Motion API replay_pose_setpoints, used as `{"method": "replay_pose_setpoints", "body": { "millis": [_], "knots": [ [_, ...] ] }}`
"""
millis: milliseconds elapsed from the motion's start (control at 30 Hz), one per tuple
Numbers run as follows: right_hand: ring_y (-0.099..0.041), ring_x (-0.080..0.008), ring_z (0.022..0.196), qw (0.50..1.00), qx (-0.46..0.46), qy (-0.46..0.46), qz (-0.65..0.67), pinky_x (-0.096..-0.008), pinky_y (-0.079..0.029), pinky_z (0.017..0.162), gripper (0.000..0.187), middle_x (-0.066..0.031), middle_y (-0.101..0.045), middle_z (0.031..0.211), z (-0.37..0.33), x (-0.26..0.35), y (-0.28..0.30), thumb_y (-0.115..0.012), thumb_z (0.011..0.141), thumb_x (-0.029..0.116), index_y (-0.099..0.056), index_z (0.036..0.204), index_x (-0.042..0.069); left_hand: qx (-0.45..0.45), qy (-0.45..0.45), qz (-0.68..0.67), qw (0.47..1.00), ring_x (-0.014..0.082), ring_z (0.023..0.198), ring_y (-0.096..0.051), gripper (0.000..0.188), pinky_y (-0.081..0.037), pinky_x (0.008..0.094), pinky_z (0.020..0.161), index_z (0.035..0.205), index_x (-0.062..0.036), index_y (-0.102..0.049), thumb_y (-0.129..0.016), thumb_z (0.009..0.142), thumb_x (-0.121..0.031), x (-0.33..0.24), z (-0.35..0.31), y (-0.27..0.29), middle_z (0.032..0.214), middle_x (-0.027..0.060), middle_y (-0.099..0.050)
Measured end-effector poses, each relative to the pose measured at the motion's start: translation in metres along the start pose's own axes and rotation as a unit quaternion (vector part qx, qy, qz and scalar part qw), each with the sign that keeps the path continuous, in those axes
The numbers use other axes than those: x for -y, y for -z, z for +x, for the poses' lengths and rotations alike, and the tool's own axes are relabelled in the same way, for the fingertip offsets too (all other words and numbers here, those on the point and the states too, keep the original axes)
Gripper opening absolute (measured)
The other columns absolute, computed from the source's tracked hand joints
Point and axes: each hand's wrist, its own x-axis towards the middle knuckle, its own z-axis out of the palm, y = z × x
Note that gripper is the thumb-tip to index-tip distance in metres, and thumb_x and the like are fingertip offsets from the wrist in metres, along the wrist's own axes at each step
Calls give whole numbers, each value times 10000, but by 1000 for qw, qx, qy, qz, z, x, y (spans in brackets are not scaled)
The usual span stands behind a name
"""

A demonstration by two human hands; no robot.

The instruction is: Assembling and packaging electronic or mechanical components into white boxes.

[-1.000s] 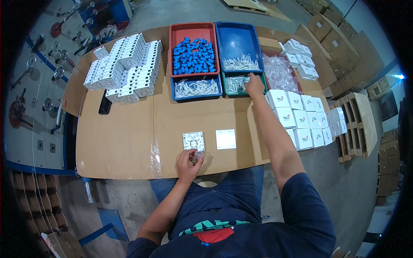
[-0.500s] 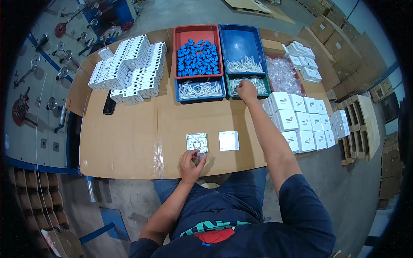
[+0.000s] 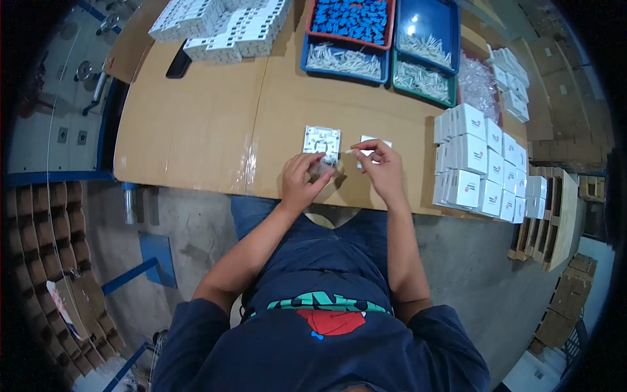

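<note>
In the head view, tan cardboard (image 3: 189, 124) over the work table, with a seam and glossy tape reaching the near edge. Beyond, grey floor (image 3: 450, 274), a brown compartment rack (image 3: 52, 248) at near left, a wooden pallet (image 3: 558, 215) and piled cartons (image 3: 562, 85) at right.

Toward the near edge, a white square part (image 3: 322, 137) flat on the cardboard, with a flat white plate (image 3: 367, 138) just to its right, partly hidden by the right hand (image 3: 384, 171). Between the right thumb and fingertips, a pinched slim white piece (image 3: 348, 151). In the curled left hand (image 3: 304, 179), a small clear piece (image 3: 319, 169), too small to identify, at the near side of the square part. Hands apart, fingertips near each other.

On the far side, a red tray (image 3: 349, 41) of blue pieces; nearer, a blue tray (image 3: 343, 76) of small whitish pieces. To their right, a second blue tray (image 3: 428, 19) and a green tray (image 3: 424, 98), both with slim whitish pieces, then crumpled clear plastic (image 3: 477, 85). At far left, stacked white units (image 3: 222, 32) beside a dark phone-shaped slab (image 3: 177, 62). At right, rows of white boxes (image 3: 470, 153) crowding that end.

On those boxes, a red mark and small lettering; on the dark shirt (image 3: 326, 320), green lettering above a red figure.
</note>
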Motion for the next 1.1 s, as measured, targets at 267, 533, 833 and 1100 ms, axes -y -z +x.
{"method": "replay_pose_setpoints", "body": {
  "millis": [267,533,833,1100],
  "knots": [
    [-504,-31,621,996,39,46,-70,-216,-377,538,101,-25,-671,841,-17,-14,-32,-740,914,64,-713,990,4,25,7,-6,1000,277,936,-675,394,-523,375,832,1119,-49,-709,-837,756,-129,0,-7,5,1032,107,-710],
    [-584,-107,694,984,31,136,-114,-247,-474,625,91,-63,-652,935,-16,-18,-34,-712,936,71,-718,969,-14,15,3,-10,1000,280,934,-673,384,-512,380,842,1107,-57,-713,-838,756,-149,-4,-4,8,1014,100,-710],
    [-738,-208,792,979,-46,118,-162,-323,-569,710,145,-137,-758,908,97,-17,5,-641,952,97,-706,1039,1,28,44,3,999,243,816,-661,352,-530,361,764,1084,-64,-718,-852,778,-177,-2,-7,4,918,88,-692],
    [-706,-385,837,837,-198,196,-471,-527,-545,711,148,-155,-733,885,240,-2,17,-658,886,218,-730,919,93,-2,14,23,1000,248,748,-635,334,-489,370,696,1039,-55,-710,-842,781,-222,-3,-7,0,843,83,-660]
  ]
}}
